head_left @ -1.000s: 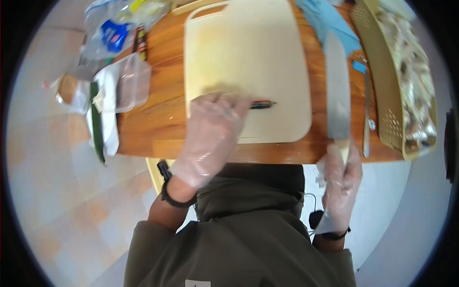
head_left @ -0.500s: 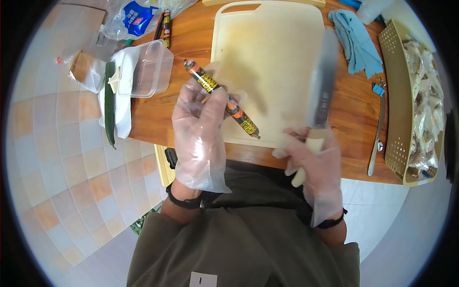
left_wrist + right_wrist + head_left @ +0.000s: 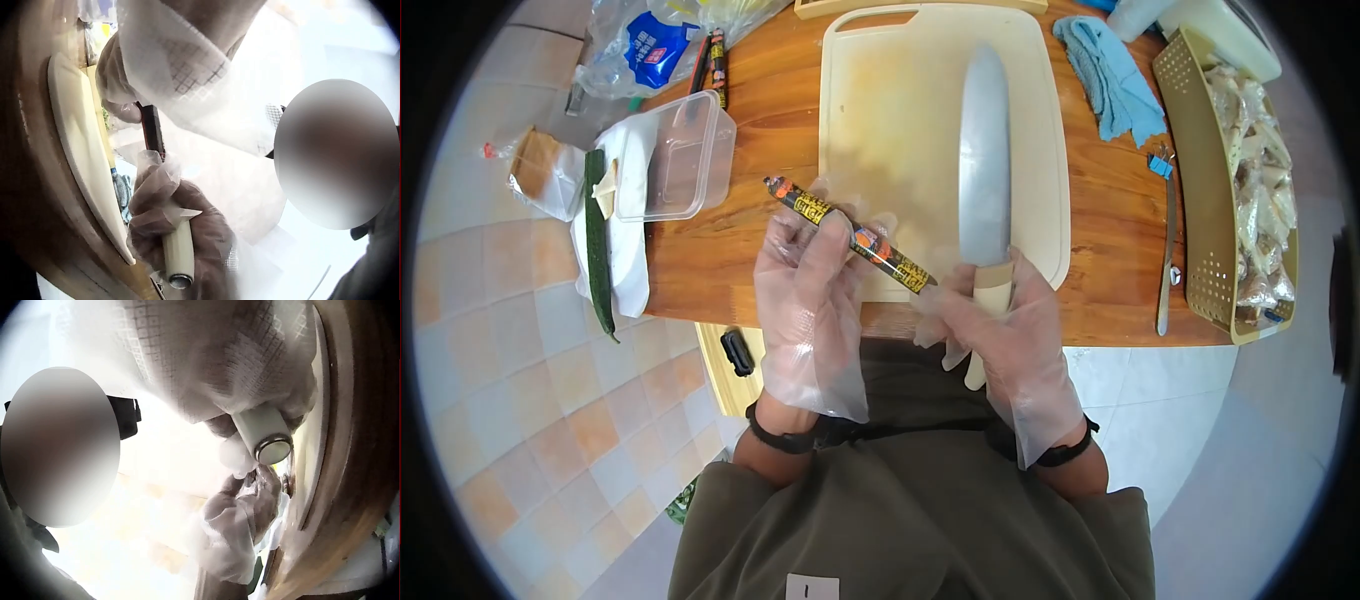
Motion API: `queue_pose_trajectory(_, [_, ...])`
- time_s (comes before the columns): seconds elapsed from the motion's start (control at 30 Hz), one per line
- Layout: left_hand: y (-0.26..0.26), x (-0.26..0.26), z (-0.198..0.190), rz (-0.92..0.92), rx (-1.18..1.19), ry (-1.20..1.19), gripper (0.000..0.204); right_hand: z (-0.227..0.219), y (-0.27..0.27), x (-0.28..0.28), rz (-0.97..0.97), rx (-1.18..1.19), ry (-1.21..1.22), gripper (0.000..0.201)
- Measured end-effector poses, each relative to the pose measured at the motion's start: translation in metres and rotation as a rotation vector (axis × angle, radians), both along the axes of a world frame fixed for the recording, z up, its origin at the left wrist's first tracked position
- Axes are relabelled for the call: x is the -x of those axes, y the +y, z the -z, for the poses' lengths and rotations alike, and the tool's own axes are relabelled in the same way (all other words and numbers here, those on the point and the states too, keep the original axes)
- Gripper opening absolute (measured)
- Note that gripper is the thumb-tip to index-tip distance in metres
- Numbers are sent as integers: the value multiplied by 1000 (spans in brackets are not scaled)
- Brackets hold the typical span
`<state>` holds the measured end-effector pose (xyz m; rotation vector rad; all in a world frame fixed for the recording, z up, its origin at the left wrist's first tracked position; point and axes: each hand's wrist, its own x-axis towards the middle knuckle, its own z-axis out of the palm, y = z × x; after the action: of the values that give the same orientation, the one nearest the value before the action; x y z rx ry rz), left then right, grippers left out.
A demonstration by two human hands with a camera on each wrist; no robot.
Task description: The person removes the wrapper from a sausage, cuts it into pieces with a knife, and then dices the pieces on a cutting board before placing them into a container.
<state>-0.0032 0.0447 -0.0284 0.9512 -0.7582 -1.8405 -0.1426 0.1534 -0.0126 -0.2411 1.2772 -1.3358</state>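
Observation:
Both hands wear clear plastic gloves. My left hand (image 3: 812, 300) holds a sausage (image 3: 885, 256) in a black and yellow printed wrapper, thumb on top, slanting over the near edge of the cream cutting board (image 3: 890, 110). With my right hand (image 3: 1022, 345) I grip the pale handle of a wide-bladed knife (image 3: 984, 160), its blade pointing away over the board. The right fingertips are right at the sausage's lower end. In the left wrist view, the sausage (image 3: 152, 130) spans between the hands. The knife's butt end (image 3: 273, 449) sticks out below my right hand in the right wrist view.
Left: a clear plastic box (image 3: 690, 160), a cucumber (image 3: 597, 250) on white paper and another wrapped sausage (image 3: 719, 65) near plastic bags. Right: a blue cloth (image 3: 1112, 80), a long thin metal tool (image 3: 1166, 250) and a basket (image 3: 1200, 190) of plastic-wrapped items.
My left hand has picked the sausage up off the board and brought it nearer. My right hand, with the knife, has moved left from beside the board to the sausage's end.

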Motion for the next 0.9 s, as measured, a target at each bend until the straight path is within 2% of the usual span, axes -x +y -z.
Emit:
queue_pose_trajectory(0.13, [-4, -7, 6, 4, 16, 26, 35, 2, -1, -6, 38, 34, 11, 34])
queue_pose_trajectory(0.23, [-11, -8, -6, 6, 30, 88, 34, -2, 1, -5, 4, -34, 29, 32])
queue_pose_trajectory(0.3, [-18, -4, -13, -8, 65, 73, 33, -2, 9, -5, 74, -48, 105, 29])
queue_pose_trajectory(0.37, [-25, -6, -18, 54, 357, -249, 30, 2, 23, 0, 129, -22, 150, 29])
queue_pose_trajectory(0.4, [-23, 0, -35, 116, 393, -388, 33, 4, 30, 3, 178, 5, 193, 28])
queue_pose_trajectory(0.43, [-28, -1, -31, 124, 393, -389, 33, 4, 37, 5, 186, 3, 192, 28])
queue_pose_trajectory(0.5, [-42, -5, -21, 426, 1424, -980, 44, 1, 48, 8, 271, -64, 323, 31])
queue_pose_trajectory(0.53, [-36, 4, -25, 535, 1493, -1130, 48, -5, 51, 7, 303, -76, 309, 40])
queue_pose_trajectory(0.57, [-35, 8, -19, 546, 1496, -1125, 48, -5, 53, 5, 312, -82, 306, 40])
queue_pose_trajectory(0.63, [-33, 17, 0, 699, 1533, -1217, 42, -3, 62, 2, 241, -123, 449, 47])
queue_pose_trajectory(0.67, [-31, 19, 2, 722, 1563, -1268, 40, -2, 63, 1, 175, -151, 597, 52])
queue_pose_trajectory(0.7, [-29, 20, 5, 738, 1561, -1263, 40, 0, 66, -1, 180, -163, 590, 52])
queue_pose_trajectory(0.77, [-26, 20, 12, 639, 1517, -1237, 39, 6, 71, -4, -48, -215, 924, 57])
queue_pose_trajectory(0.8, [-23, 21, 12, 649, 1516, -1235, 39, 8, 71, -6, -45, -119, 922, 64])
queue_pose_trajectory(0.83, [-18, 23, 10, 605, 1463, -1221, 38, 7, 69, -7, -41, -123, 916, 64])
queue_pose_trajectory(0.9, [-11, 28, 13, 574, 1406, -1207, 39, 5, 65, -7, -164, -114, 988, 70])
